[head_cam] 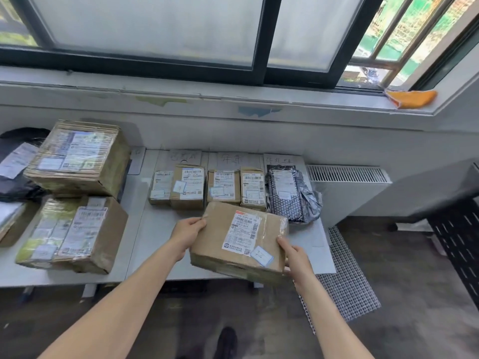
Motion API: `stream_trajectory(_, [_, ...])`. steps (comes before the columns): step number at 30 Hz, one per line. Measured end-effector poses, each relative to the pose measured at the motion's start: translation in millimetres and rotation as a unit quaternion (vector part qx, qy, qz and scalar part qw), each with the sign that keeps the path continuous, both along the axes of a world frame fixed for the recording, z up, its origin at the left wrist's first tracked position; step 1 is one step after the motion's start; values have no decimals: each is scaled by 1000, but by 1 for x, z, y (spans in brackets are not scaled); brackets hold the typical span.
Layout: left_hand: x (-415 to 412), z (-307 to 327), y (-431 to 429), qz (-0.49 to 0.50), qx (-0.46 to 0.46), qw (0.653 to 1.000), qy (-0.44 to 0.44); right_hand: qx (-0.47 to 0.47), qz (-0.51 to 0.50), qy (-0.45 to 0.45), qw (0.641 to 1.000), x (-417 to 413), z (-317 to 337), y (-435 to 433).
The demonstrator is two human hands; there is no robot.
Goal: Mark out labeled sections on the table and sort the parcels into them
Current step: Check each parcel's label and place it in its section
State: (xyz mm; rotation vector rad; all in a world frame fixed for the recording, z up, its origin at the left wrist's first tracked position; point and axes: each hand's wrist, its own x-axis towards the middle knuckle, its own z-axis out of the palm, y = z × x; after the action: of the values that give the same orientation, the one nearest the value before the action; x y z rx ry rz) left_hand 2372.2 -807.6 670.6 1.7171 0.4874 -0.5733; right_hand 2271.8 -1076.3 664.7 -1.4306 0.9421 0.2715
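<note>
I hold a flat brown cardboard parcel (233,239) with a white shipping label, tilted above the white table's (155,242) front edge. My left hand (188,233) grips its left side and my right hand (294,256) grips its right front corner. Behind it stands a row of several small cardboard boxes (188,189) and a silver plastic mailer (287,193). Handwritten paper labels (232,159) lie along the table's back edge behind that row.
Two large taped boxes (77,159) (70,231) sit on the table's left part, with dark bagged parcels (15,164) further left. A white radiator (347,193) and a black perforated rack (458,237) stand to the right. An orange cloth (410,99) lies on the windowsill.
</note>
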Motion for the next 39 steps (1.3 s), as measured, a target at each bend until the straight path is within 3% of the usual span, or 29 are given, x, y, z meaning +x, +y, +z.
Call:
stream_trajectory(5, [27, 9, -3, -108, 78, 989, -67, 56, 57, 33, 996, -15, -5, 5])
stream_trajectory(10, [39, 18, -17, -205, 173, 957, -112, 124, 99, 48, 986, -57, -9, 28])
stream_trajectory(16, [31, 13, -44, -308, 194, 923, -126, 206, -36, 68, 976, -104, -26, 75])
stream_trajectory(25, [37, -1, -52, -342, 217, 906, -122, 289, -124, 92, 945, -98, -36, 115])
stream_trajectory(39, [55, -12, -56, -329, 196, 911, -155, 320, -155, 86, 931, -72, -57, 102])
